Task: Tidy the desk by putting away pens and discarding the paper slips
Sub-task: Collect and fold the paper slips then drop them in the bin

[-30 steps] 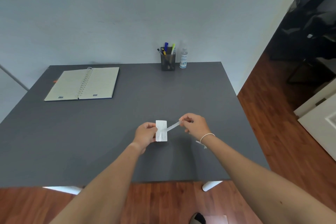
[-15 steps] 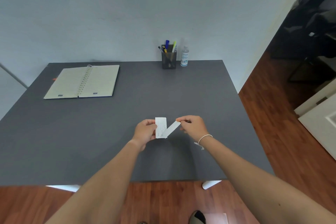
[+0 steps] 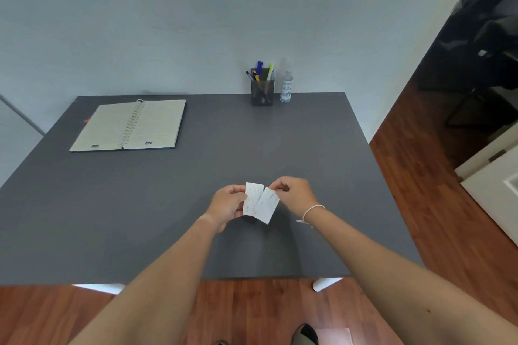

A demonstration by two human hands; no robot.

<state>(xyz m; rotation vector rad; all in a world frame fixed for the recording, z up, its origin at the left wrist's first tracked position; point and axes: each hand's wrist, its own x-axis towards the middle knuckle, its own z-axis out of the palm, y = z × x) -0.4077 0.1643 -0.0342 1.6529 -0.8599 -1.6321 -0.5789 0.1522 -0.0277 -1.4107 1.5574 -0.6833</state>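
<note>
both hands are raised over the near middle part of the desk (image 3: 84, 218), each one pinching a paper slip. left hand (image 3: 228, 206) holds with thumb and fingers the left edge of one white lined slip (image 3: 251, 196), which stands almost upright. right hand (image 3: 294, 193) pinches the top corner of a second slip (image 3: 267, 206), which hangs tilted, with its lower corner pointing down. the two slips overlap a little in the middle; i cannot tell if they really touch. a white bracelet (image 3: 312, 211) is around the right wrist.

under the hands the grey surface is bare, and the near edge of the desk runs just below the forearms, with wooden floor (image 3: 252, 314) beyond it. on the left and on the right of the hands the top is open up to both side edges. the right edge borders the floor.

farther, at the back left, an open spiral notebook (image 3: 129, 126) lies flat, near the left edge. at the back edge, against the wall, stands a dark pen holder (image 3: 262, 91) with several pens (image 3: 259, 68) inside, upright. just beside it on the right stands a small sanitizer bottle (image 3: 286, 87).
</note>
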